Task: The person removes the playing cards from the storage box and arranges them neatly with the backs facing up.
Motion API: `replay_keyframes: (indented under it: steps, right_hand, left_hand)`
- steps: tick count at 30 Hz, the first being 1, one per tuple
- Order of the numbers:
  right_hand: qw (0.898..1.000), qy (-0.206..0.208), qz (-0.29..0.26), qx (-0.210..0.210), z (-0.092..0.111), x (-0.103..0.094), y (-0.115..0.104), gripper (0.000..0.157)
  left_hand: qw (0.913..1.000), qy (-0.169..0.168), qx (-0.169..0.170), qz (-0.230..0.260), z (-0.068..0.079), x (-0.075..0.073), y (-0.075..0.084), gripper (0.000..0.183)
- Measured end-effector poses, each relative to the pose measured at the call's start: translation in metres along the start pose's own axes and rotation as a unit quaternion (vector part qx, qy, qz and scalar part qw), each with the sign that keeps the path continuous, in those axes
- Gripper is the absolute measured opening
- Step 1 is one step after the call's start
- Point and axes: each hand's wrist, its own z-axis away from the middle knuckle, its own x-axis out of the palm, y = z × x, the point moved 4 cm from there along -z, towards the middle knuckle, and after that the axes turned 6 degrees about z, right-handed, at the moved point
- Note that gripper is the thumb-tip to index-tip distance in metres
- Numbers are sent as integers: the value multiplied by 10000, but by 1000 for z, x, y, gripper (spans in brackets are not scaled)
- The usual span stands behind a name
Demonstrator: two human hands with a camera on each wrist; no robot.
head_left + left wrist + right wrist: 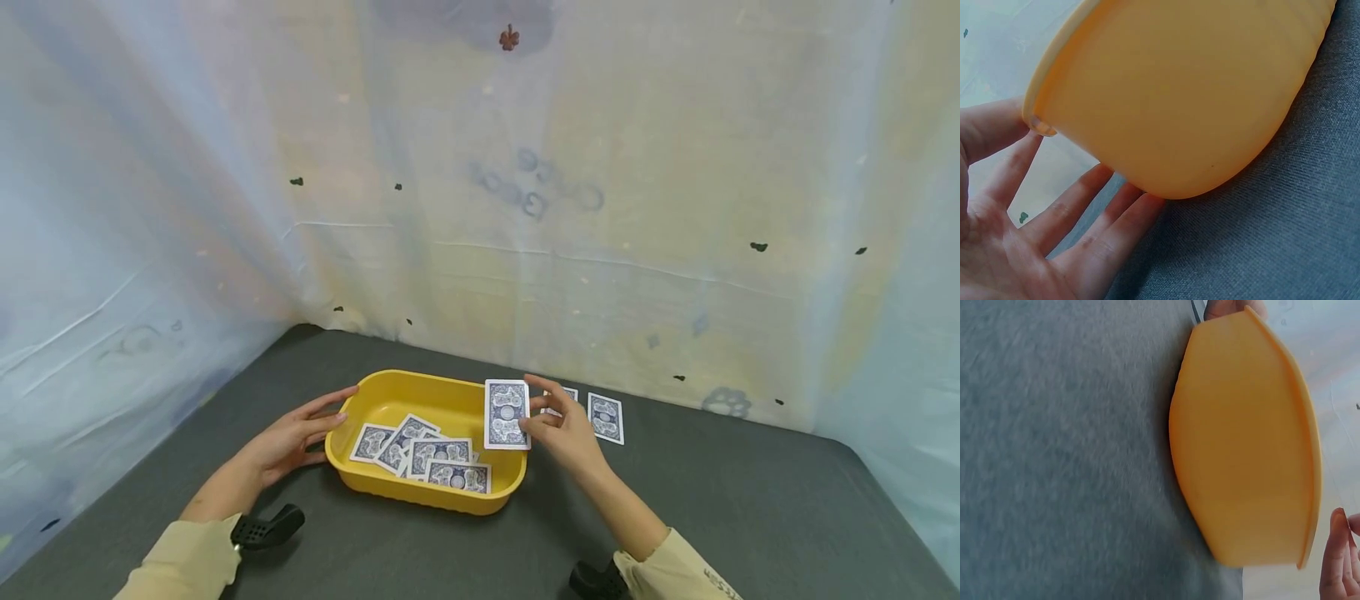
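Observation:
A yellow plastic basin [427,498] sits on the dark table with several blue-backed playing cards [441,450] loosely overlapping inside it, backs up. My left hand [288,437] holds the basin's left end; in the left wrist view the thumb is at the rim and the other fingers [1066,212] lie spread against the outer wall. Over the basin's right end, a single playing card [506,414] is pinched by its right edge between the thumb and fingers of my right hand [566,437], its back facing up. That hand shows only at the right border of the right wrist view.
To the right of the basin, one playing card [606,418] lies back up on the dark grey table cloth [712,492]. Another card [572,394] beside it is partly hidden by my right hand. A pale patterned curtain [600,208] hangs behind and along the table's sides.

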Motion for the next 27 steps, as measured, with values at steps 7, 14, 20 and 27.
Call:
replay_keyframes:
  steps: [7,14,20,27]
  right_hand:
    - [9994,290,113,158,-2,-17,7,59]
    - [9984,442,233,269,-1,-30,13,59]
    - [9966,618,384,388,1,-40,20,59]
    - [9958,632,458,481,3,-58,25,59]
  left_hand:
    - [10000,18,-17,-11,-2,1,-1,67]
    - [10000,-26,-34,-17,-1,-1,-3,67]
    - [10000,-63,7,-16,0,-1,-2,66]
    - [10000,-67,17,-26,2,1,2,66]
